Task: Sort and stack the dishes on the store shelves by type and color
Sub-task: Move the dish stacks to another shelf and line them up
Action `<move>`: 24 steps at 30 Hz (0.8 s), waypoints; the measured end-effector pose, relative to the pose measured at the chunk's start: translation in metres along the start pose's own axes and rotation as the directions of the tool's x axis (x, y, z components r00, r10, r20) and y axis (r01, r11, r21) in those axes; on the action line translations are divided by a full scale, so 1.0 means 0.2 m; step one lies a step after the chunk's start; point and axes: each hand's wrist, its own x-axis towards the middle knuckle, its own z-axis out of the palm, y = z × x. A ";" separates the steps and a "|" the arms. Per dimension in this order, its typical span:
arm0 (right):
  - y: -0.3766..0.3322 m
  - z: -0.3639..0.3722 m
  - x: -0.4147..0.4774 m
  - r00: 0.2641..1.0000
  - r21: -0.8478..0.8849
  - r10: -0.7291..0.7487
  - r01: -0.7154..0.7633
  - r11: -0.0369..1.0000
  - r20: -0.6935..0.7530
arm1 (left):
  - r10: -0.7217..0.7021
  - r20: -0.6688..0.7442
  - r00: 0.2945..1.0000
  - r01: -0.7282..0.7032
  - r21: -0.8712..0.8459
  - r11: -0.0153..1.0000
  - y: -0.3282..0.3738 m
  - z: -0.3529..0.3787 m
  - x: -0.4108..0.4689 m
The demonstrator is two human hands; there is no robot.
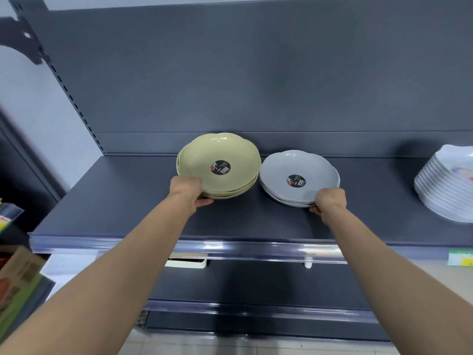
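The left hand holds the near edge of the green stack of plates, a bit left of the middle of the frame. Just beside it on the dark shelf sits the grey stack of plates, and the right hand holds its near edge. A white stack of plates sits at the far right edge.

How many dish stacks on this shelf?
3: green stack in the left hand, grey stack in the right hand, white stack far right, partly cut off; more may lie offscreen.
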 end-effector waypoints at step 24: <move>-0.07 -0.09 -0.08 1.000 -0.271 0.007 -0.010 0.962 -0.014 | 0.012 -0.005 1.000 -0.012 0.001 1.000 0.04 0.06 -0.06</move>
